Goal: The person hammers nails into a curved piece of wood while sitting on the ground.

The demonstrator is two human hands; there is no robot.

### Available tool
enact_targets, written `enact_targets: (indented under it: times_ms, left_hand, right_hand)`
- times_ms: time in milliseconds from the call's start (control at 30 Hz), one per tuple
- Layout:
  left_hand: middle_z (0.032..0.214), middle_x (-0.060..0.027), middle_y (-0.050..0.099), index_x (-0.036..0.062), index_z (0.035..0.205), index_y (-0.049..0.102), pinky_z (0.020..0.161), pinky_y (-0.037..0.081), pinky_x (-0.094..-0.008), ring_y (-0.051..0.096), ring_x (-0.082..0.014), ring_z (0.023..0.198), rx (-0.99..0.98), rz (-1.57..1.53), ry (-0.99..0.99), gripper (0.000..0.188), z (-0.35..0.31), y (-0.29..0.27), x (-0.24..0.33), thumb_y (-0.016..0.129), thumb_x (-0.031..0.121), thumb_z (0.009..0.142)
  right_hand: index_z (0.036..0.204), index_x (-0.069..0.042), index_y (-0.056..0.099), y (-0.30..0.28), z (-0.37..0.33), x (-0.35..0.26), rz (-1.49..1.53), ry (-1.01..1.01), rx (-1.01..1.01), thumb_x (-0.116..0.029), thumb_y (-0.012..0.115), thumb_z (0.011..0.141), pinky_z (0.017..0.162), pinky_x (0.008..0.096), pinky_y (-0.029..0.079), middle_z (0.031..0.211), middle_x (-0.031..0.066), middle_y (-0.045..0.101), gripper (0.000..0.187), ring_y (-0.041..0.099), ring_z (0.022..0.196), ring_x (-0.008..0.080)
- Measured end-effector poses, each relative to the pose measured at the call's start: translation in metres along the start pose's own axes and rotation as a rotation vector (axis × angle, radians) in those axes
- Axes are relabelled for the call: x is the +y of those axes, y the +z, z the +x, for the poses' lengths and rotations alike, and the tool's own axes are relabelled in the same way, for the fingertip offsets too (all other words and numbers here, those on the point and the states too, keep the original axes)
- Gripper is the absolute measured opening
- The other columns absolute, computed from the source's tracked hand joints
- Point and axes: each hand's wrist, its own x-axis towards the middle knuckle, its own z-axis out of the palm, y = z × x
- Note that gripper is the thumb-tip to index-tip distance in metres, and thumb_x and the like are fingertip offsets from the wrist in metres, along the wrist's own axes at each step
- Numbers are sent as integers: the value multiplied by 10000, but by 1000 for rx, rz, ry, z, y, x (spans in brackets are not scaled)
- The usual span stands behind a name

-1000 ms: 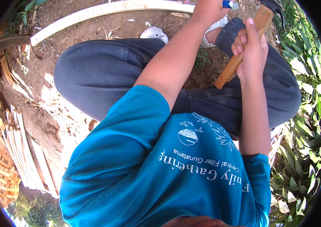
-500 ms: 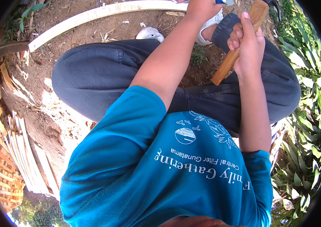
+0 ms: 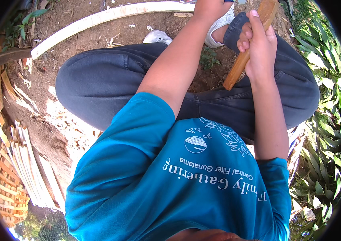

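My right hand (image 3: pixel 259 46) is closed round the wooden handle of a hammer (image 3: pixel 238 70), thumb laid along it. The handle slants over my right thigh, its lower end near my lap. Its dark head is almost wholly past the upper edge. At the top, my left hand (image 3: pixel 214 7) is partly cut off by the picture's edge. Its fingers look curled on a small blue object (image 3: pixel 229 1), of which only a sliver shows, so I cannot tell its kind. A long pale wooden strip (image 3: pixel 110 15) lies on the ground left of that hand.
I sit with legs folded, dark trousers (image 3: pixel 94 80) on soil. A white shoe (image 3: pixel 157 37) shows beyond my knees. At left are a woven basket (image 3: pixel 8 190) and a bundle of pale split strips (image 3: pixel 30 172). Leafy plants (image 3: pixel 325 112) line the right side.
My right hand and the hammer have shifted slightly up and left, and its dark head has slipped mostly out of view. My left hand has also risen a little toward the upper edge.
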Motion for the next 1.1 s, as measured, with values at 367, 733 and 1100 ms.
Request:
enact_targets:
  times_ms: [367,733,1100]
  left_hand:
    - [896,-246,685,55,939,670,747,525,-520,666,-463,914,-21,45,-33,107,0,4,-3,686,121,857]
    - [897,-233,692,58,921,674,760,523,-521,673,-452,899,9,59,15,96,1,6,-5,689,123,852]
    - [897,-229,694,61,929,674,757,523,-519,676,-449,902,-22,53,-14,114,1,6,-3,698,135,846]
  right_hand:
    - [1024,-96,570,0,0,-2,0,2,2,-296,654,1035,495,238,358,689,-44,459,217,414,532,46]
    - [1025,-89,577,0,0,-2,-3,-11,-10,-296,652,1037,494,236,360,686,-45,462,221,420,530,45]
    - [1028,-82,581,-1,0,-1,1,-2,1,-295,654,1035,496,234,355,687,-41,465,225,418,532,46]
